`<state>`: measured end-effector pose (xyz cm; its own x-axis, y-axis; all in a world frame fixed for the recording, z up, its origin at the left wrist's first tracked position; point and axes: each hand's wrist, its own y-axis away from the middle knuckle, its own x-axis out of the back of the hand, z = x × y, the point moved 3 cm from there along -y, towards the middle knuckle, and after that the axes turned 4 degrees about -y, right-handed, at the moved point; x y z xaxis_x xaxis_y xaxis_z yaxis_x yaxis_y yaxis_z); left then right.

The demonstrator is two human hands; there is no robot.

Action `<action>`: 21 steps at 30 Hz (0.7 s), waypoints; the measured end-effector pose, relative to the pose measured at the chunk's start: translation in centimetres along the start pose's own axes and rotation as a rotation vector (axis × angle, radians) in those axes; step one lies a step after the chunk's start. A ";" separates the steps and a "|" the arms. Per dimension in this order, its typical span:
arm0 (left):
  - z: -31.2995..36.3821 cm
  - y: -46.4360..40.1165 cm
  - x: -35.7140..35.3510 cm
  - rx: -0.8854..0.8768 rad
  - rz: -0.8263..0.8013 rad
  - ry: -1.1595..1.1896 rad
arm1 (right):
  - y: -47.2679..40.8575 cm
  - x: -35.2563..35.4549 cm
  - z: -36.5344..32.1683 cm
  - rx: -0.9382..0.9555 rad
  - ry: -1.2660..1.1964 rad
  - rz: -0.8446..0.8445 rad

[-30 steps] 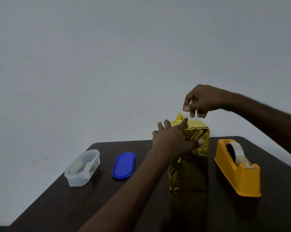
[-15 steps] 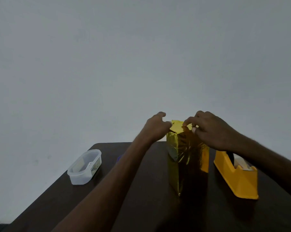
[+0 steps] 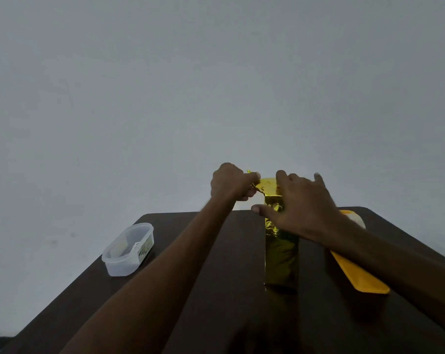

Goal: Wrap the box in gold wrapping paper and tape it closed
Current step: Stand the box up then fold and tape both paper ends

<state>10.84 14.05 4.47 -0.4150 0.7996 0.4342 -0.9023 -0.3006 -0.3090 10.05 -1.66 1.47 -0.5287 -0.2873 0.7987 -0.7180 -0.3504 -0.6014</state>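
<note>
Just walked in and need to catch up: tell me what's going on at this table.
A person is wrapping a tall box in shiny gold wrapping paper on a dark brown table. The left hand pinches a loose paper flap at the box's top, while the right hand rests open against its upper side. An orange plastic tape dispenser sits to the right, a clear plastic container to the left.

Box (image 3: 281, 254) stands upright on table (image 3: 216, 290), approx. centre. Tub (image 3: 128, 249) well left of it, near table's left edge. Dispenser (image 3: 358, 274) just right of box, partly under right forearm. Left hand (image 3: 230, 182) at box's top-left, pinching paper flap (image 3: 254, 183); right hand (image 3: 301, 205) on box's top & upper side.
</note>
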 end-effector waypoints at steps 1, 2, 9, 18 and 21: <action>0.3 -0.1 0.1 -0.031 0.023 -0.039 | 0.2 -0.4 -0.2 -0.005 0.023 0.026; 0.5 -0.2 0.3 -0.047 0.027 -0.047 | 0.4 -0.6 -0.3 0.001 0.021 0.055; 1.9 -1.0 2.4 -0.165 -0.009 -0.045 | 1.5 -0.1 1.2 0.026 -0.262 0.236; 2.7 -0.2 2.6 -0.609 -0.340 -0.482 | 2.2 0.0 5.0 0.012 -0.634 0.132; 3.8 0.3 2.3 -0.704 -0.200 -0.391 | 2.0 0.2 5.7 0.017 -0.750 0.057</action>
<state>9.14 13.81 8.54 -0.3819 0.5257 0.7601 -0.7332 0.3283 -0.5955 11.09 -7.44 0.27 -0.1100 -0.8337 0.5411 -0.6883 -0.3288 -0.6466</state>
